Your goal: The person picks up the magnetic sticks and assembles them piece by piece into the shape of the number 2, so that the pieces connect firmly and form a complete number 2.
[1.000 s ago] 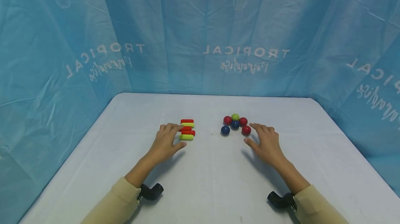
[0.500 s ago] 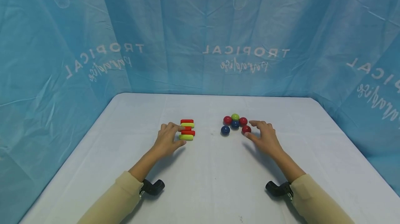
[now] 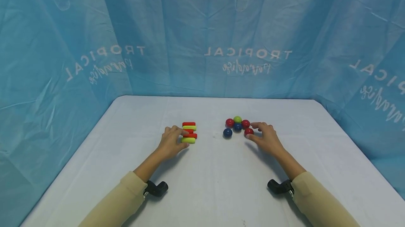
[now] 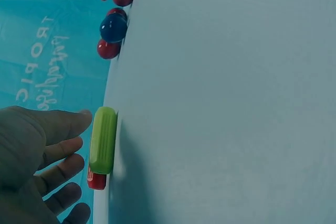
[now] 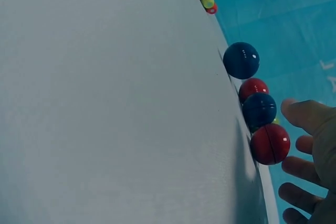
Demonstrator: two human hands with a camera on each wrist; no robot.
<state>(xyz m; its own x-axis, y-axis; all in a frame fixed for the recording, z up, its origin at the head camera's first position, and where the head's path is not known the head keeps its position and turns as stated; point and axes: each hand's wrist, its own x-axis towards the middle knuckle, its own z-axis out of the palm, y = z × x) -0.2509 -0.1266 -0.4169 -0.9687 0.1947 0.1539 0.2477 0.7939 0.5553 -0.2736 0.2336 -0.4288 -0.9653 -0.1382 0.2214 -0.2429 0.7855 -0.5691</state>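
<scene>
My left hand [image 3: 171,143] hovers at the left side of a stack-like row of short red and yellow-green rounded bars. Its fingers reach over a red bar [image 3: 191,136], and the thumb lies near the nearest yellow-green bar [image 3: 188,140]. In the left wrist view, that yellow-green bar [image 4: 103,140] shows beyond spread fingers, with no grip visible. My right hand [image 3: 268,141] is beside the nearest red ball [image 3: 249,132], thumb and forefinger apart around its right side. The right wrist view shows a gap between the thumb and this red ball [image 5: 270,144].
Left of that ball are a blue ball [image 3: 227,133], another blue ball [image 3: 237,126], a green ball [image 3: 237,119] and two more red balls. A white-covered table [image 3: 209,177] bears everything. Blue printed cloth [image 3: 190,26] hangs behind and at both sides.
My right hand has moved slightly left, closer to the nearest red ball. My left hand has shifted a little to the right over the bars. Bars and balls keep their arrangement.
</scene>
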